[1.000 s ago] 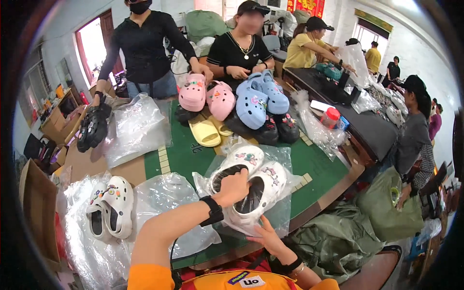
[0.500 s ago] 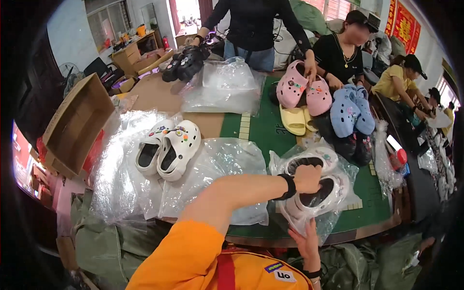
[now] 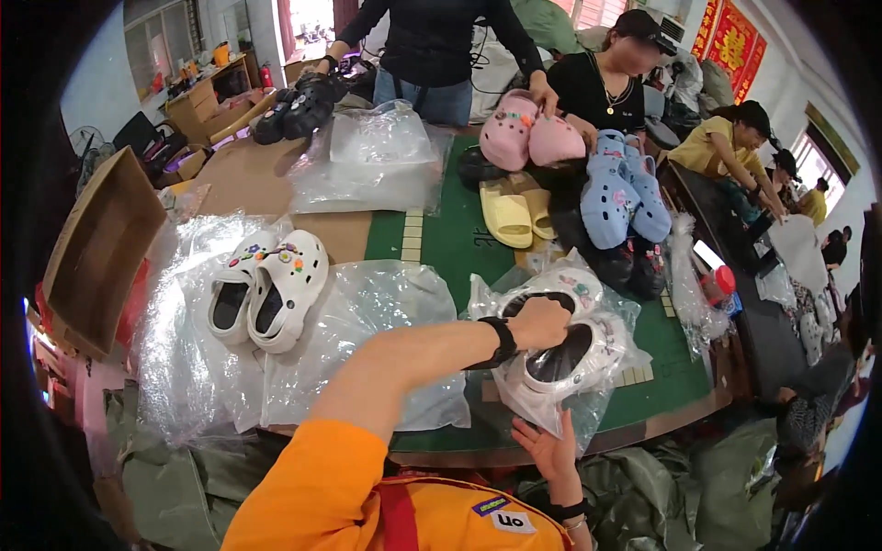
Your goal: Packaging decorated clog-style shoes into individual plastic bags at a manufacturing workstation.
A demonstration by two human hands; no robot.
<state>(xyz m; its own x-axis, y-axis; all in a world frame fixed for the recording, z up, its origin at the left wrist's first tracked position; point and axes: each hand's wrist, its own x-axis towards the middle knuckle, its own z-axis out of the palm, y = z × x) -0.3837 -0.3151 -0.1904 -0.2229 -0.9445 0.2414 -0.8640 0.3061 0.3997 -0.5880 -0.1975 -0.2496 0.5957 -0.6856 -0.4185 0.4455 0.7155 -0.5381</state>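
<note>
A pair of white clogs with charms [image 3: 588, 344] sits in a clear plastic bag [image 3: 611, 413] at the right front of the table. My left hand [image 3: 540, 323] reaches across and is closed on the inner sides of the two clogs, its fingertips hidden. Below them, palm up, my right hand [image 3: 551, 445] holds the bag's near corner between thumb and fingers. Another pair of white clogs with colourful charms [image 3: 266, 289] rests on flat plastic bags [image 3: 367, 367] to the left, touched by neither hand.
Pink clogs [image 3: 528, 133], blue clogs [image 3: 611, 202] and yellow slides [image 3: 505, 213] stand at the back right. Across the table, a person in black [image 3: 432, 46] touches black clogs [image 3: 312, 103] and the pink pair. An open cardboard box [image 3: 101, 257] stands left; other people work at right.
The whole view has shifted, so things appear farther left. My left hand remains on the bagged white clogs and my right hand at the bag's near corner.
</note>
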